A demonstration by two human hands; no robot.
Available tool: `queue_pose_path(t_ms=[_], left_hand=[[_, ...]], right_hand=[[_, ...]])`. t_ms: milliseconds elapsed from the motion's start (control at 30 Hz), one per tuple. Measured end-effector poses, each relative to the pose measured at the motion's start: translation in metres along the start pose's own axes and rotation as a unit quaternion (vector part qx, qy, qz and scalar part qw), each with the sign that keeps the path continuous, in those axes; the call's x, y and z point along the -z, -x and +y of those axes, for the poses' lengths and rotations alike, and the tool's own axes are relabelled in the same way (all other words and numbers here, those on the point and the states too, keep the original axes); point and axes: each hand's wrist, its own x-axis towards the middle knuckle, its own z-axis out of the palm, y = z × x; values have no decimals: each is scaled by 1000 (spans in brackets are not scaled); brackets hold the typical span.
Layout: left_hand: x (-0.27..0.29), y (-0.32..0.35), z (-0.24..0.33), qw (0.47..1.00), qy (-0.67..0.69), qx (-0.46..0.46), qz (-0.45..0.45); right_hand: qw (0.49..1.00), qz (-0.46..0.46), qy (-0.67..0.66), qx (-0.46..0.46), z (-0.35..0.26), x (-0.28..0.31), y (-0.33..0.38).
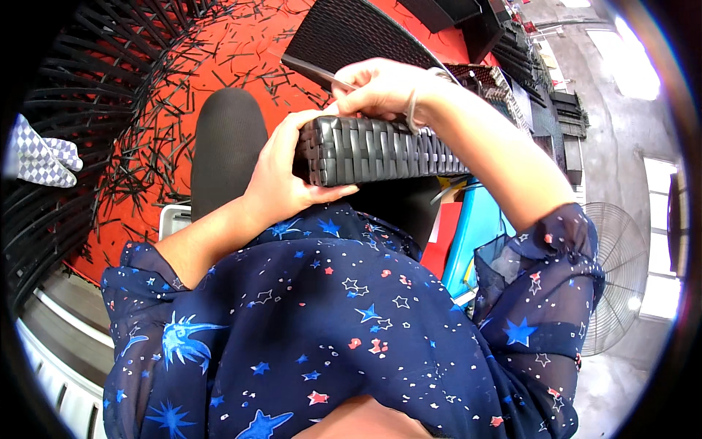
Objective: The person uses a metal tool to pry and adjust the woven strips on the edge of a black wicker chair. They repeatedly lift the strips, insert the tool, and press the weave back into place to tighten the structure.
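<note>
A black woven wicker furniture piece point(387, 151) lies across my lap, its flat-strip weave facing me. My left hand point(289, 150) grips its left end, with the thumb along the lower edge and the fingers over the top. Above the top edge, my right hand point(376, 88) is closed on a thin, flat grey strip-like tool point(311, 69) that points up and to the left. Its exact kind cannot be made out. The right fingertips are close to the woven edge, near the left fingers.
Black strip offcuts point(150, 164) litter the red floor point(270, 29). A larger dark woven panel point(351, 36) stands beyond my hands. Black slatted frames point(80, 88) curve along the left. A blue object point(468, 234) sits by my right thigh, and a large fan point(607, 278) stands at right.
</note>
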Motion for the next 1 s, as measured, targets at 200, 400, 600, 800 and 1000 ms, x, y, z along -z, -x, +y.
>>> queue_pose_path(t_ms=[200,400,600,800,1000], left_hand=[[13,4,5,1000,18,-3,-3],[46,-19,33,983,142,71,-88],[72,-56,72,974,76,140,-163],[90,-83,79,930,-9,275,-244],[112,-81,83,895,61,392,-205]], right_hand=[[966,230,-1,114,25,18,22],[885,361,-115,270,60,43,119],[753,535,-214,319,141,7,174],[663,556,-384,322,215,-20,166],[637,550,-421,337,230,-26,146]])
